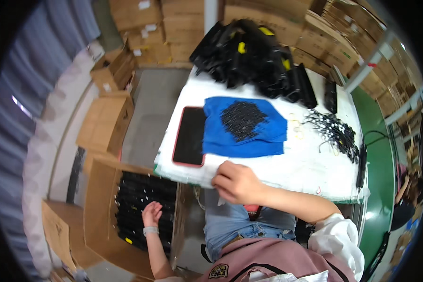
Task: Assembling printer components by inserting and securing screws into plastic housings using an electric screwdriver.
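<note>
My left hand [152, 215] reaches over an open cardboard box [96, 214], its fingers loosely spread and no object seen in them. Below that hand, packed rows of long black parts [131, 199] with small white ends fill the box. At the table's near edge, my right hand [237, 182] is closed with its fingers curled; whatever it may hold is hidden. Beyond it lies a folded blue cloth [216, 145] bearing a heap of small thin black pieces [243, 120]. A red-edged phone [189, 136] with a dark screen lies left of the cloth.
Black plastic-looking bundles [254, 61] with yellow tags pile up at the white table's [272, 174] far side. Short black-and-white cords [336, 134] lie at its right. Stacked cartons [183, 30] stand behind, and a green surface [378, 174] runs along the right.
</note>
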